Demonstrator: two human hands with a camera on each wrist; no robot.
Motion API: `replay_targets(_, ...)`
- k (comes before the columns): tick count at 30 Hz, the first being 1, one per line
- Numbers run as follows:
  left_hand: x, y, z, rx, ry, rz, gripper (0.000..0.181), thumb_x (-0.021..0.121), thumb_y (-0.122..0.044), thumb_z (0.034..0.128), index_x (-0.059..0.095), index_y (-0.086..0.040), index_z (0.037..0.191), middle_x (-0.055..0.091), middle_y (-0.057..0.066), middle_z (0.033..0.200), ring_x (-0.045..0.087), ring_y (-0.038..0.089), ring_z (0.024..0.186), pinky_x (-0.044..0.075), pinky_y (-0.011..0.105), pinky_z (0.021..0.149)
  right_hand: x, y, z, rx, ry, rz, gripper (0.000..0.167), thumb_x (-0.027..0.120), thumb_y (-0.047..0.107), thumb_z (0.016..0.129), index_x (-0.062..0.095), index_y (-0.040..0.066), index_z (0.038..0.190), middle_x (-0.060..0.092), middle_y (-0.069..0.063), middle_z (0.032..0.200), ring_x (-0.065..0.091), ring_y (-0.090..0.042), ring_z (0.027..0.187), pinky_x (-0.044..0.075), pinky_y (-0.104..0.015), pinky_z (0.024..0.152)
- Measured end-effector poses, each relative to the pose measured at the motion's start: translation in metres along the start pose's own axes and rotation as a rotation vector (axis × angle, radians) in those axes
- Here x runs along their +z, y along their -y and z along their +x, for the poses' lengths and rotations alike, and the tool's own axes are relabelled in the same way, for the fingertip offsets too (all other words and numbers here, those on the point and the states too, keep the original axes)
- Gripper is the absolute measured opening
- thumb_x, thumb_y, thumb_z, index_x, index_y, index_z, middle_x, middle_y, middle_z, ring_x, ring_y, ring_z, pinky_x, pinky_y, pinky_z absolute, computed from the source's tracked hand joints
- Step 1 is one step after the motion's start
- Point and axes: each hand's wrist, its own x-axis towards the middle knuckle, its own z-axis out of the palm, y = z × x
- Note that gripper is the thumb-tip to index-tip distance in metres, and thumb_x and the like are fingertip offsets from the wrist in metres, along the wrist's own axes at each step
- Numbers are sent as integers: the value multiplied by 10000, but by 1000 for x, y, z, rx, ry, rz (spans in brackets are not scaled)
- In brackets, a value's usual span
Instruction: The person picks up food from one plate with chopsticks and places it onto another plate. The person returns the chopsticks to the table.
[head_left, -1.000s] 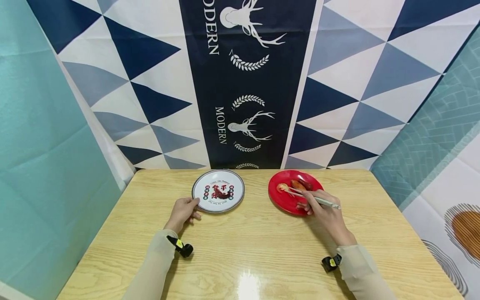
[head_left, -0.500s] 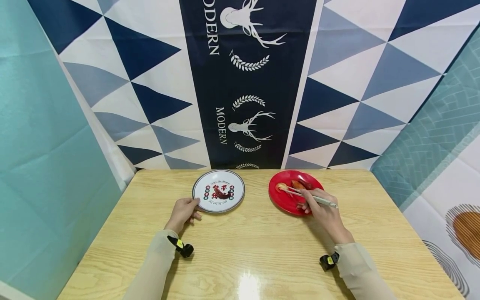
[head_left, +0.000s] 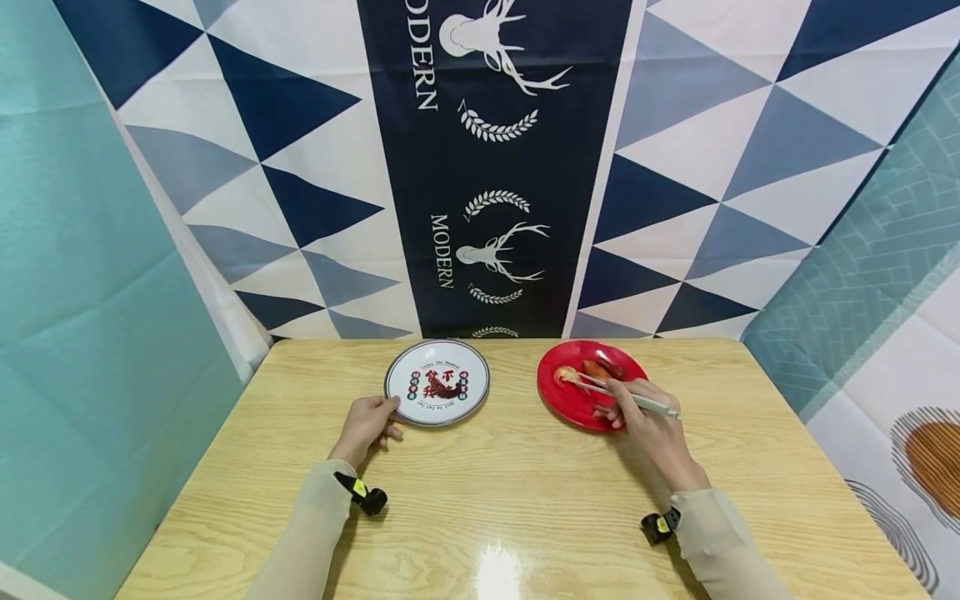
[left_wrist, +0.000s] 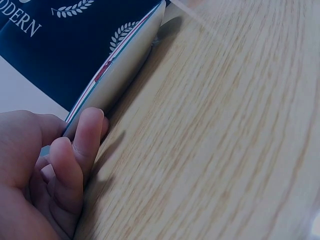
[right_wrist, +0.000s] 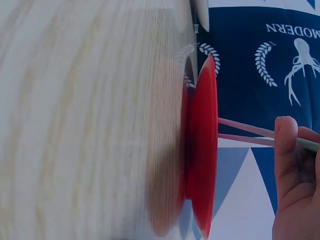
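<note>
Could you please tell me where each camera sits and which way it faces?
Head: worn on the head, facing forward and down at the table, white plate and red plate; left hand, right hand and sleeves show.
Left wrist: worn there, looking at the white plate's edge; part of the left hand shows.
Right wrist: worn there, looking at the red plate side-on and chopsticks; part of the right hand shows.
Both wrist views share the table and dark backdrop.

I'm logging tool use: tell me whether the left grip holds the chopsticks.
No, the right grip holds the chopsticks, while the left grip pinches the rim of the white plate.
</note>
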Motion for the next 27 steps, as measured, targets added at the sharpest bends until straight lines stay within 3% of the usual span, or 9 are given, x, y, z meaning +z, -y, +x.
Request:
replay_targets(7, 0, 0, 1, -3, -2, -3, 341, 554, -294, 1072, 698, 14, 1095, 730, 74, 777, 643, 93, 533, 462, 206, 441, -4, 7, -1, 50, -17, 29, 245, 651, 14, 996, 722, 80, 771, 661, -71, 609, 606, -110, 479, 495, -101, 524)
replay_targets(13, 1, -1, 0, -8, -4, -5, 338, 558, -290, 1069, 697, 18, 1078, 725, 76, 771, 641, 98, 530, 464, 207, 437, -13, 31, 0, 95, -11, 82, 223, 628, -37, 991, 717, 9, 792, 651, -179, 626, 615, -161, 480, 517, -149, 498)
replay_targets(18, 1, 0, 0, -16, -11, -5, 335, 563, -289, 1065, 700, 16, 1088, 734, 80, 792, 644, 99, 533, 471, 205, 433, -19, 43, -1, 151, -11, 98, 229, 621, 6, 1009, 724, -1, 805, 648, -200, 631, 619, -199, 487, 529, -208, 468)
replay_targets(27, 1, -2, -1, -11, -12, -4, 339, 562, -285, 1065, 696, 24, 1100, 743, 83, 823, 649, 95, 540, 474, 206, 440, -26, 42, -6, 97, -20, 90, 205, 602, -23, 1010, 745, -53, 867, 665, -182, 624, 604, -286, 500, 499, -159, 480)
